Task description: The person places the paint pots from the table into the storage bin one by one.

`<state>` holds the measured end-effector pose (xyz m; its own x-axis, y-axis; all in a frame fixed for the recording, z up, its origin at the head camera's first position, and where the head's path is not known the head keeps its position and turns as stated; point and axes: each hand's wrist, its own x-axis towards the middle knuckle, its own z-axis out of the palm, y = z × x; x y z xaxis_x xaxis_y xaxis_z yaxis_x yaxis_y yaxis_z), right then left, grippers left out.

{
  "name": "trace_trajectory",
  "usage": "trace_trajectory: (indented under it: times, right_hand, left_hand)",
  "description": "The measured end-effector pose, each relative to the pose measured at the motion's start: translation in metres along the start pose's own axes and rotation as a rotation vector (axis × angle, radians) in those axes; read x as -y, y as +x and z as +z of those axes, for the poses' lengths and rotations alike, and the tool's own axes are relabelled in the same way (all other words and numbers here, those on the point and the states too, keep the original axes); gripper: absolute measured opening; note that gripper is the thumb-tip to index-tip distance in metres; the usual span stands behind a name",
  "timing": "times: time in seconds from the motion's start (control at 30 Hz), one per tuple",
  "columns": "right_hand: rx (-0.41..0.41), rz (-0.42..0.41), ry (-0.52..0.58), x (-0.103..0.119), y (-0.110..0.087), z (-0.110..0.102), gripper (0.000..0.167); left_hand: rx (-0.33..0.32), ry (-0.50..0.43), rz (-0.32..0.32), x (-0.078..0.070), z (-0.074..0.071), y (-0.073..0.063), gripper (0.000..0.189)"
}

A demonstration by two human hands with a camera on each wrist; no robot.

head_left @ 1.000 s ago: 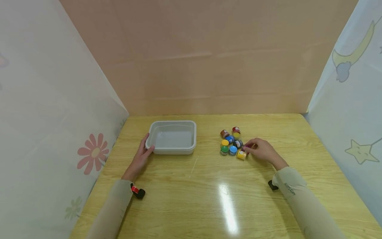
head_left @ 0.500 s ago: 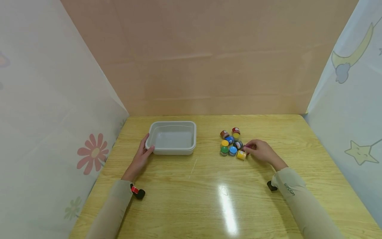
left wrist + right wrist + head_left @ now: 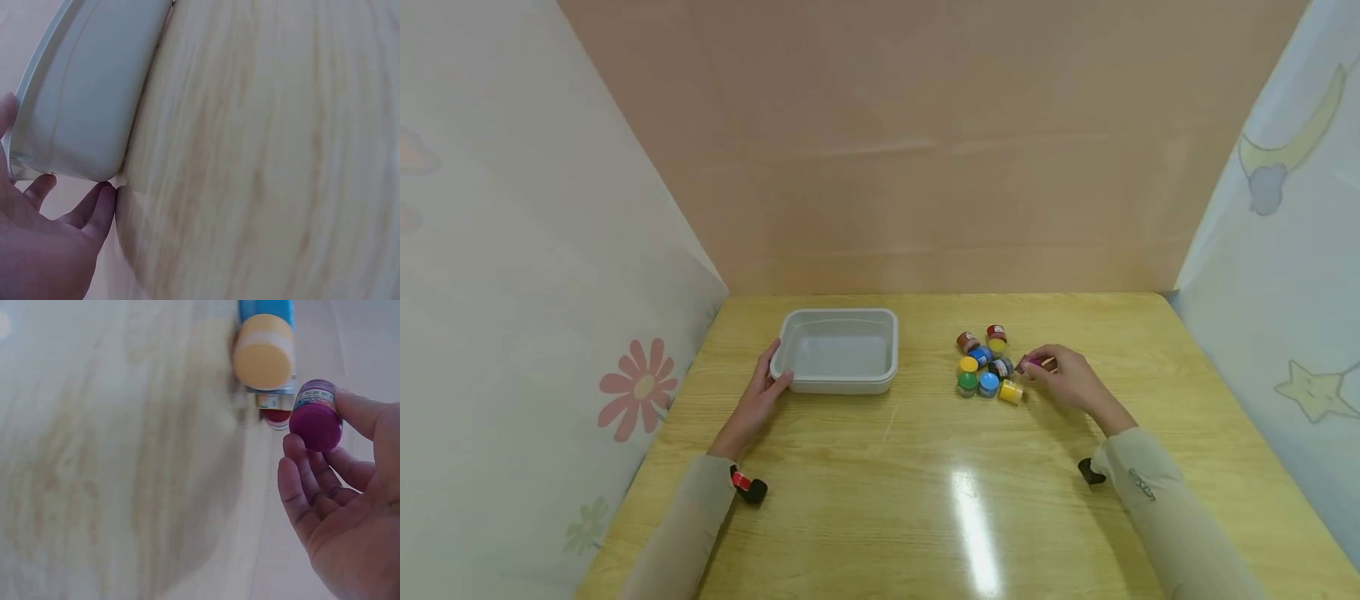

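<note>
My right hand [image 3: 1066,379] pinches a small purple-lidded paint jar [image 3: 317,422] between thumb and fingertips, at the right side of a cluster of similar jars. Nearest to it in the head view are a yellow jar [image 3: 1011,392] lying on its side and a dark-lidded jar [image 3: 1000,367]. At the left, my left hand [image 3: 757,400] holds a pale grey plastic container [image 3: 842,387] by its near left corner. The thumb is at the rim; in the left wrist view, other fingertips [image 3: 105,203] touch the outer wall low down.
The cluster also has a green-lidded jar [image 3: 967,382], a light blue one [image 3: 988,384], a brown one [image 3: 967,342] and a red one [image 3: 996,332], among others. They stand or lie on a wood-grain table [image 3: 880,500]. Papered walls [image 3: 925,167] enclose its back and sides.
My right hand has drawn the purple-lidded jar slightly up and to the right, away from the cluster. The left hand stays at the container. The head view has shifted slightly.
</note>
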<state>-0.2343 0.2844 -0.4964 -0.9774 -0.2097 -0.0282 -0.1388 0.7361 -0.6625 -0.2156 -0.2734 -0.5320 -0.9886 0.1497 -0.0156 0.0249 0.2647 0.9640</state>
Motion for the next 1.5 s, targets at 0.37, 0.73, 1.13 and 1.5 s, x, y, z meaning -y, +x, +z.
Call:
trace_trajectory:
  times: [0.37, 0.73, 1.13, 1.5]
  right_hand:
    - [-0.075, -0.029, 0.057, 0.023, -0.002, -0.012, 0.053]
    - [-0.098, -0.073, 0.216, 0.039, -0.002, -0.014, 0.050]
    - [-0.105, -0.127, 0.350, 0.057, 0.006, -0.004, 0.047]
    - [-0.101, -0.198, 0.458, 0.075, 0.021, 0.008, 0.046]
  left_hand:
    - [0.010, -0.011, -0.012, -0.003, 0.005, 0.001, 0.073]
    - [0.013, -0.034, 0.005, -0.003, 0.021, 0.003, 0.073]
    - [0.012, -0.076, -0.010, -0.002, 0.031, 0.004, 0.073]
    - [-0.006, -0.095, -0.007, -0.004, 0.036, 0.003, 0.068]
